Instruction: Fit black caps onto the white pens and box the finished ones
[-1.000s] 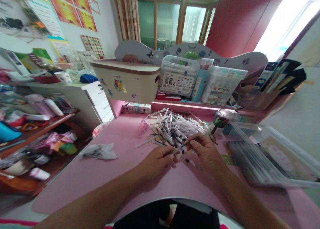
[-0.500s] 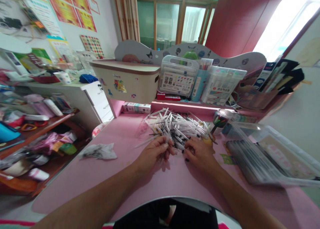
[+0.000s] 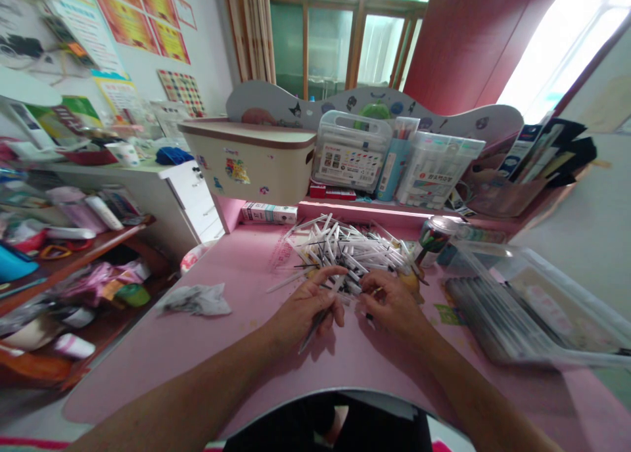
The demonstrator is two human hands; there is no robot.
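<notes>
Left hand: the left hand (image 3: 306, 306) lies at the near edge of the pile, fingers curled around 1 thin pen tube (image 3: 315, 322) that slants down and toward the near left from under the palm.
Right hand: the right hand (image 3: 394, 302) rests just right of the left one, fingertips drawn together over the pile's near edge; whether they pinch anything cannot be told.
Pile: a loose pile of white pens and black refills (image 3: 351, 249) lies on the pink desk (image 3: 207, 347), just beyond both hands.
Right side: a clear plastic case (image 3: 517, 307) lies to the right, and a dark cup (image 3: 434, 238) stands at the pile's far right.
Left side: a crumpled wrapper (image 3: 196, 299) lies well left of the hands.
Far edge: a cream storage box (image 3: 251, 158) and 2 clear marker cases (image 3: 351, 151) stand on the raised shelf.
</notes>
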